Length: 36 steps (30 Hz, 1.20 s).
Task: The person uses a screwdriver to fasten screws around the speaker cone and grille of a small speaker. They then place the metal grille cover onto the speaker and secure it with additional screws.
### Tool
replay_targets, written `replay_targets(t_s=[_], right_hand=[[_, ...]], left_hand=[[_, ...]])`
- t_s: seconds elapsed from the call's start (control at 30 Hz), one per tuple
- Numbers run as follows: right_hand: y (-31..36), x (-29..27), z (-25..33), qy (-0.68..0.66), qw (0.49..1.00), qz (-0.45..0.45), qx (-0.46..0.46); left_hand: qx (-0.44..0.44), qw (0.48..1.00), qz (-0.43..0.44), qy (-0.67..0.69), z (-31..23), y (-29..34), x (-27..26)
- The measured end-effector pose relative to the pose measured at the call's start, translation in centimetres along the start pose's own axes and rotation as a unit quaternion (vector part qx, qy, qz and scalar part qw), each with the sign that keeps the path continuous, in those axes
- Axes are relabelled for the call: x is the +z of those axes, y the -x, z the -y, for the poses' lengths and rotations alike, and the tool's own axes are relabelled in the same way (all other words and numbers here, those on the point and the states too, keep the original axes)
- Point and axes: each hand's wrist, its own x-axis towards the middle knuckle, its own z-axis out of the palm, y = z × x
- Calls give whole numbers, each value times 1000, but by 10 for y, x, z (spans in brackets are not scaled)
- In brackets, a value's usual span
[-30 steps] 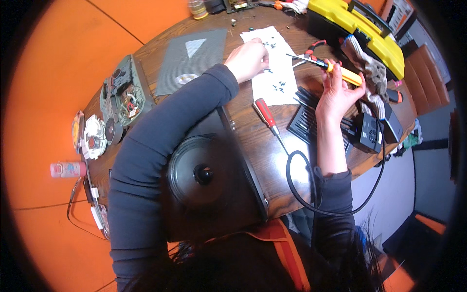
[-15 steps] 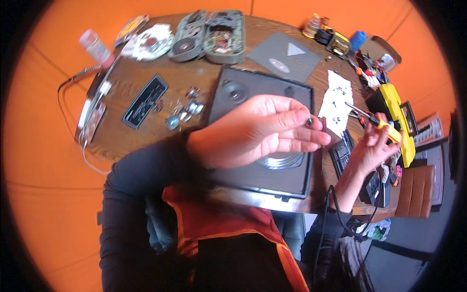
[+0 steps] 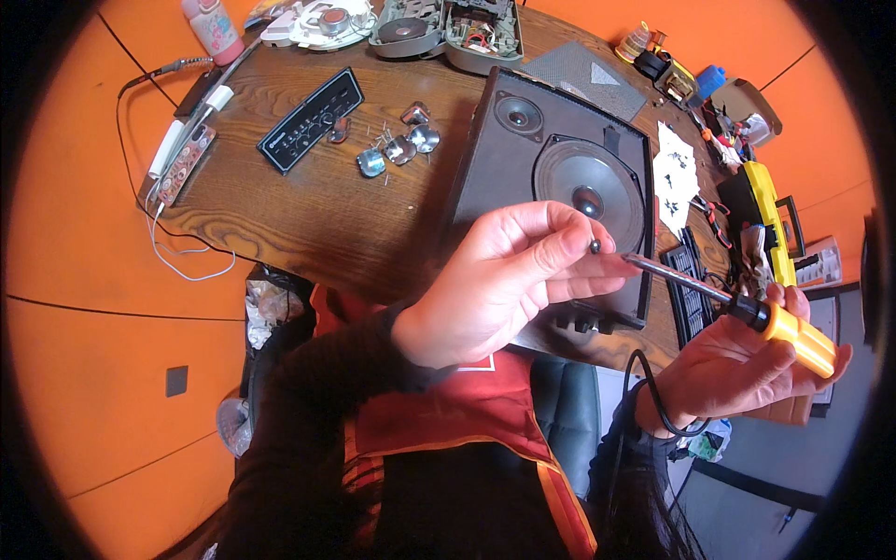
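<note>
Between thumb and index finger, my left hand (image 3: 523,271) pinches a small black screw (image 3: 595,246). My right hand (image 3: 737,369) grips a screwdriver (image 3: 793,338) by its yellow and black handle. The metal shaft points left, its tip close to the fingers of my left hand; I cannot tell if the tip touches them. Behind both hands lies a black speaker box (image 3: 509,163) with a large speaker cone (image 3: 590,187) and a smaller one (image 3: 518,114) on its face. My left hand partly covers the box's near part.
A black control panel (image 3: 310,121) and several round metal parts (image 3: 399,149) lie left of the box. White paper (image 3: 674,177) with small black pieces is to its right, near a keyboard (image 3: 689,289) and a yellow toolbox (image 3: 771,219). An opened grey case (image 3: 481,37) stands behind.
My right hand has brought the screwdriver nearer, its tip now beside my left hand. The view has shifted, so more of the speaker box shows. The screw stays pinched in my left hand.
</note>
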Motion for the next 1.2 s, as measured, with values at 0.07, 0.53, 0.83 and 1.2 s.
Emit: replay_targets(t_s=[0.07, 0.53, 0.83, 1.2], right_hand=[[6, 3, 5, -2, 1000, -3, 14], [28, 11, 14, -21, 999, 46, 21], [21, 1, -5, -251, 903, 335, -95], [58, -28, 8, -243, 947, 182, 106]], left_hand=[[3, 1000, -1, 22, 1, 4, -1], [91, 995, -22, -46, 0, 15, -10], [60, 993, -104, 3, -3, 22, -10], [147, 974, -77, -153, 5, 31, -11]])
